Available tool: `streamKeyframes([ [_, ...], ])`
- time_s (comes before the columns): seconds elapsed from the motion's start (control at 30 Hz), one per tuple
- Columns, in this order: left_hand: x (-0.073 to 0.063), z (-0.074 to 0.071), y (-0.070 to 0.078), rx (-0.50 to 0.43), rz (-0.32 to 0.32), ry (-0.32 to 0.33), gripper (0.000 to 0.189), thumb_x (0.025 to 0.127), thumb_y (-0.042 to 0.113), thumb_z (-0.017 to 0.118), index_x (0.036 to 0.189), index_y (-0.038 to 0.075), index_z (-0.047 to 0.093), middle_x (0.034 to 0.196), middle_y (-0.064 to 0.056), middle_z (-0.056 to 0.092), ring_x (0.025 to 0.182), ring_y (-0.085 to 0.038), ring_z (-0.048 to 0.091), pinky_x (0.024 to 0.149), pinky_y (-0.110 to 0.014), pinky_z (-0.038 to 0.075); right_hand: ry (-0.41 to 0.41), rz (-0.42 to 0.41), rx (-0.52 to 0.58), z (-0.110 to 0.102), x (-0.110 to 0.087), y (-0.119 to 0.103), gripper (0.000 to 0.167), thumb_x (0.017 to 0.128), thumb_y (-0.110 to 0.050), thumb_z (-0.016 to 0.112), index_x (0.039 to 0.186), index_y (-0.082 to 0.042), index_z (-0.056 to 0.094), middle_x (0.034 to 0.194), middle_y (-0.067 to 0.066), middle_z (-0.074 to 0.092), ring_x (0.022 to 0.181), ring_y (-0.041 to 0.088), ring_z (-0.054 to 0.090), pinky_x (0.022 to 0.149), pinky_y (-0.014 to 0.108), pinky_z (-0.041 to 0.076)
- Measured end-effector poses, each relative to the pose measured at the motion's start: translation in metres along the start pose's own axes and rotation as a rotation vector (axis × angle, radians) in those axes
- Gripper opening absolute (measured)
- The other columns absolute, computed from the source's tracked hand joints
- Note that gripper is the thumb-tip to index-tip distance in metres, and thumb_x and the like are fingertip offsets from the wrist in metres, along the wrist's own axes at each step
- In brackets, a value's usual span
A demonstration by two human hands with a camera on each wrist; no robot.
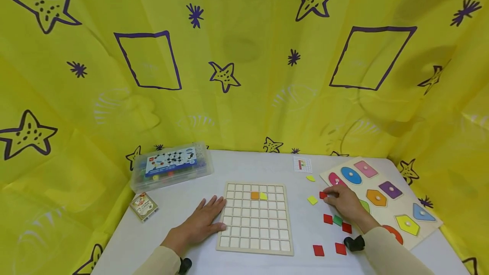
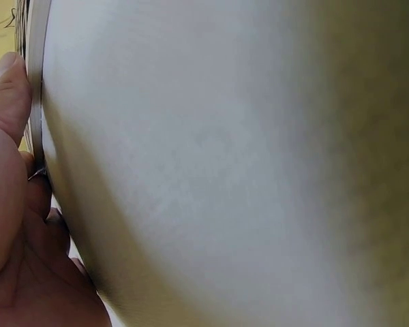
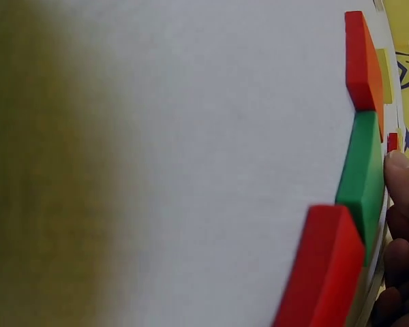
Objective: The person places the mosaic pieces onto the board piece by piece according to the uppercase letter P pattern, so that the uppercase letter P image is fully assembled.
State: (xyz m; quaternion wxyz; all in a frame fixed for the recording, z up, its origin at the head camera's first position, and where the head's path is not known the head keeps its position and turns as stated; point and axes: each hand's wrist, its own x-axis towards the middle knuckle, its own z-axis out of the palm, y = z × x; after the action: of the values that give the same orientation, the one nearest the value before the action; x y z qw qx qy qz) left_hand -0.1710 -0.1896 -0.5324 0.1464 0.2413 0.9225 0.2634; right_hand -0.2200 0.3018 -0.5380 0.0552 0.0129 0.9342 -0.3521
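Note:
A wooden grid board (image 1: pixel 252 250) lies on the table with an orange tile (image 1: pixel 255 195) and a yellow tile (image 1: pixel 263 196) side by side in its second row from the back. My left hand (image 1: pixel 202 220) rests flat at the board's left edge, fingers straight, fingertips and thumb against the frame. To the right of the board, my right hand (image 1: pixel 345 203) pinches a small red square tile (image 1: pixel 322 195) between thumb and fingers. Nearer me lie a green tile (image 1: pixel 338 220) and several other red tiles (image 1: pixel 327 219). The right wrist view shows the thumb (image 3: pixel 399 167) at the red tile.
A wooden knob puzzle (image 1: pixel 416 207) with coloured shapes lies under and beyond my right forearm. Two yellow pieces (image 1: pixel 312 200) and a printed card (image 1: pixel 302 164) lie nearby. A clear plastic case (image 1: pixel 172 166) and a small box (image 1: pixel 144 207) sit at the left. Yellow curtain surrounds the table.

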Motion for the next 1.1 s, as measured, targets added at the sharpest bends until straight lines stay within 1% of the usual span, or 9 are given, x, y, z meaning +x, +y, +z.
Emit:
streamKeyframes([
  [0.1, 0.001, 0.001, 0.0, 0.001, -0.008, -0.007, 0.085, 0.102, 0.048, 0.064, 0.165, 0.001, 0.032, 0.172, -0.018, 0.03, 0.162, -0.042, 0.019, 0.131, -0.065, 0.006, 0.01, 0.025, 0.014, 0.001, 0.0, 0.001, 0.033, 0.1, -0.008, 0.071, 0.131, 0.002, 0.068, 0.127, 0.024, 0.065, 0.113, 0.039, 0.057, 0.103, 0.059, 0.054],
  [0.2, 0.001, 0.002, -0.002, 0.0, -0.01, -0.011, 0.085, 0.102, 0.049, 0.064, 0.165, 0.002, 0.032, 0.173, -0.017, 0.029, 0.162, -0.041, 0.018, 0.131, -0.065, 0.006, 0.022, 0.028, 0.036, 0.0, 0.0, 0.002, 0.035, 0.101, -0.01, 0.07, 0.134, 0.001, 0.066, 0.124, 0.022, 0.066, 0.11, 0.035, 0.057, 0.099, 0.054, 0.056],
  [0.4, 0.001, 0.003, -0.003, -0.005, -0.005, -0.009, 0.085, 0.102, 0.049, 0.064, 0.165, 0.002, 0.032, 0.172, -0.018, 0.03, 0.162, -0.042, 0.018, 0.131, -0.066, 0.006, 0.068, 0.025, 0.082, -0.004, 0.001, -0.001, 0.036, 0.103, -0.013, 0.068, 0.138, -0.003, 0.065, 0.126, 0.019, 0.068, 0.111, 0.033, 0.059, 0.092, 0.036, 0.056],
  [0.57, 0.0, 0.003, -0.003, -0.002, -0.005, -0.005, 0.085, 0.102, 0.049, 0.064, 0.165, 0.002, 0.032, 0.172, -0.017, 0.03, 0.162, -0.041, 0.018, 0.131, -0.065, 0.006, 0.129, 0.038, 0.127, 0.0, 0.002, -0.011, 0.037, 0.105, -0.013, 0.066, 0.141, -0.004, 0.063, 0.129, 0.02, 0.066, 0.115, 0.034, 0.058, 0.087, 0.023, 0.056],
  [0.67, 0.0, 0.003, -0.003, -0.001, -0.005, -0.005, 0.085, 0.102, 0.049, 0.063, 0.165, 0.002, 0.032, 0.173, -0.017, 0.029, 0.162, -0.04, 0.018, 0.131, -0.065, 0.006, 0.16, 0.046, 0.165, 0.003, 0.002, -0.018, 0.037, 0.105, -0.013, 0.066, 0.141, -0.006, 0.063, 0.13, 0.02, 0.065, 0.117, 0.034, 0.059, 0.079, 0.012, 0.053],
  [0.73, 0.0, 0.002, -0.003, -0.002, -0.001, -0.003, 0.085, 0.102, 0.049, 0.063, 0.165, 0.002, 0.032, 0.172, -0.017, 0.029, 0.162, -0.041, 0.018, 0.131, -0.065, 0.007, 0.163, 0.048, 0.199, 0.005, 0.002, -0.021, 0.037, 0.105, -0.013, 0.066, 0.142, -0.007, 0.063, 0.131, 0.019, 0.065, 0.118, 0.033, 0.059, 0.076, 0.008, 0.051],
  [0.9, 0.0, 0.002, -0.004, -0.009, 0.006, 0.0, 0.084, 0.103, 0.049, 0.063, 0.165, 0.002, 0.031, 0.173, -0.017, 0.029, 0.162, -0.042, 0.018, 0.131, -0.066, 0.006, 0.164, 0.012, 0.227, 0.01, 0.006, -0.025, 0.035, 0.106, -0.013, 0.064, 0.141, -0.009, 0.063, 0.13, 0.016, 0.066, 0.118, 0.031, 0.06, 0.077, 0.008, 0.051],
  [1.1, 0.001, 0.003, -0.005, -0.005, 0.019, 0.008, 0.084, 0.103, 0.049, 0.063, 0.165, 0.002, 0.032, 0.172, -0.018, 0.03, 0.162, -0.041, 0.018, 0.131, -0.066, 0.006, 0.189, -0.026, 0.259, 0.016, 0.008, -0.039, 0.034, 0.104, -0.011, 0.068, 0.137, -0.006, 0.066, 0.125, 0.016, 0.068, 0.112, 0.03, 0.062, 0.078, 0.007, 0.052],
])
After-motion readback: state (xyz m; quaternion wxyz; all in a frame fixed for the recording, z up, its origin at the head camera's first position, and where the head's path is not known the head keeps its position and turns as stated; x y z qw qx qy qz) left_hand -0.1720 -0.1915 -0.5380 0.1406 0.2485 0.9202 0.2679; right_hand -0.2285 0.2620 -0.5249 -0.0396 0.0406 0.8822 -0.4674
